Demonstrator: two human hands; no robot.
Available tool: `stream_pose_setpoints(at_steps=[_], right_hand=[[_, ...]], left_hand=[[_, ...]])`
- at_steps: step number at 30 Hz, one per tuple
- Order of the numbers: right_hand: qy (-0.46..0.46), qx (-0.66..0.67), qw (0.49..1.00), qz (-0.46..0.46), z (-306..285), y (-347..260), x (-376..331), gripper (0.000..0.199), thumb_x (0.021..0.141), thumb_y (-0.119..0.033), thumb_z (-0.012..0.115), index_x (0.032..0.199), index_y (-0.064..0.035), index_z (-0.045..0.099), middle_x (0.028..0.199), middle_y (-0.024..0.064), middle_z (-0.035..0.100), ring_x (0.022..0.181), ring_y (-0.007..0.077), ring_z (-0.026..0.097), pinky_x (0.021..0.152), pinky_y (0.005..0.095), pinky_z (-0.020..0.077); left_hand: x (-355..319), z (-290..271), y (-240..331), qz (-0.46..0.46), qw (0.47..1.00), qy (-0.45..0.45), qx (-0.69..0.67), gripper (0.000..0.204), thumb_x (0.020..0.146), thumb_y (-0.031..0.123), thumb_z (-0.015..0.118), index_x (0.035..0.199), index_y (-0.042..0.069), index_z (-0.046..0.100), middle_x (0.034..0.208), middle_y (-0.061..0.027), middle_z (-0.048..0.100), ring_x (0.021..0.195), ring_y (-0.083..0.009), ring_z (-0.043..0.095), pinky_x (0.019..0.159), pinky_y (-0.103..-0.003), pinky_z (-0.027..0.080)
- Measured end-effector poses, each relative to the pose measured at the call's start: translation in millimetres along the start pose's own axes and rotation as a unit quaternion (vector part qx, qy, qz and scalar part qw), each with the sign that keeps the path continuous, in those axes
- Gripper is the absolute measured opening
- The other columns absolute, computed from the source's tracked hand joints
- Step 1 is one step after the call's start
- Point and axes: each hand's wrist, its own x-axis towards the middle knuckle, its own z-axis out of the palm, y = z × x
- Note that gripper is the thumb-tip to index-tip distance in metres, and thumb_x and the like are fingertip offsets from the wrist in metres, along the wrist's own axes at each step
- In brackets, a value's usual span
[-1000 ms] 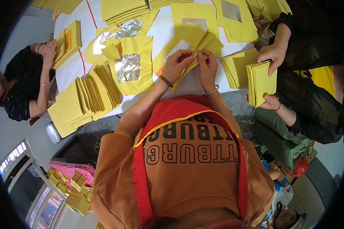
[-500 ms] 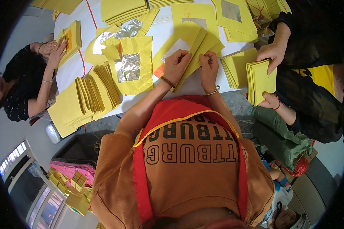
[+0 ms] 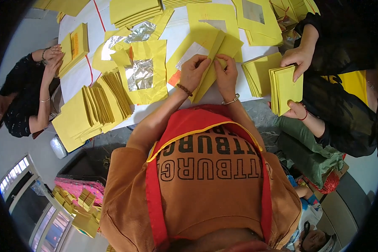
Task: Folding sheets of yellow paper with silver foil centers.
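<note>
A yellow paper sheet [image 3: 232, 43], partly folded along its length, slants over the near edge of the table. My left hand [image 3: 192, 74] is closed on the folded strip, thumb and fingertips at its left edge. Beside it, my right hand [image 3: 227, 75] pinches the fold with its thumb and bent fingers. Under the folded paper lies another yellow sheet with a silvery-white panel [image 3: 195, 54]. To the left rests a crinkled yellow sheet with a foil square [image 3: 140, 74]. A stack of folded yellow papers [image 3: 260, 75] stands right of my right hand.
A big pile of folded yellow paper [image 3: 73, 119] covers the table's near left corner. At right, a co-worker's hands [image 3: 299, 61] hold a yellow bundle [image 3: 286, 90]. Another co-worker's hands [image 3: 52, 59] are by a yellow stack [image 3: 74, 48] at left. More stacks [image 3: 134, 12] lie farther back.
My right hand has shifted left, closer to my left hand along the fold, and the paper's right part has turned slightly. The left co-worker's hands have drawn back from their stack.
</note>
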Motion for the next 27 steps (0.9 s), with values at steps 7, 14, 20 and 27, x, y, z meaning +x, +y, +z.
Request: stream_pose_setpoints(at_steps=[7, 14, 20, 27], right_hand=[[0.006, 0.164, 0.975, 0.151, 0.5, 5.9, -0.5, 0.023, 0.077, -0.016, 0.059, 0.092, 0.0021, 0.057, 0.088, 0.011, 0.057, 0.078, 0.0158, 0.053, 0.068, 0.0253, 0.0409], [-0.004, 0.246, 0.951, 0.185, -3.2, -4.6, -1.0, 0.03, 0.08, -0.021, 0.058, 0.095, 0.0049, 0.055, 0.084, 0.0067, 0.058, 0.076, 0.01, 0.052, 0.067, 0.0218, 0.0416], [-0.037, 0.289, 0.928, 0.23, -3.3, -1.8, -1.9, 0.032, 0.081, -0.02, 0.057, 0.1, 0.006, 0.054, 0.088, 0.0062, 0.057, 0.079, 0.0091, 0.05, 0.068, 0.0209, 0.0404], [-0.028, 0.297, 0.921, 0.251, -2.5, -5.1, 0.1, 0.031, 0.082, -0.021, 0.056, 0.1, 0.0049, 0.055, 0.085, 0.0044, 0.057, 0.075, 0.0083, 0.05, 0.065, 0.0203, 0.0404]], left_hand=[[1.0, -2.4, -1.4, 0.025, 0.996, -0.065, -0.06, 0.023, 0.078, 0.013, 0.059, 0.096, -0.001, 0.055, 0.086, -0.0056, 0.06, 0.079, -0.01, 0.055, 0.071, -0.023, 0.044], [-1.4, 1.5, -7.8, 0.027, 0.994, -0.054, -0.095, 0.032, 0.072, 0.013, 0.066, 0.098, 0.0, 0.054, 0.087, -0.0056, 0.056, 0.075, -0.0093, 0.055, 0.067, -0.022, 0.045], [2.7, -2.0, -14.0, 0.074, 0.995, -0.028, -0.068, 0.041, 0.067, 0.013, 0.069, 0.104, 0.001, 0.053, 0.097, -0.0054, 0.049, 0.065, -0.0077, 0.049, 0.059, -0.021, 0.042], [3.8, -2.6, 0.7, 0.091, 0.994, -0.052, 0.006, 0.05, 0.064, 0.015, 0.072, 0.109, 0.003, 0.052, 0.105, -0.0065, 0.044, 0.066, -0.0075, 0.047, 0.059, -0.021, 0.042]])
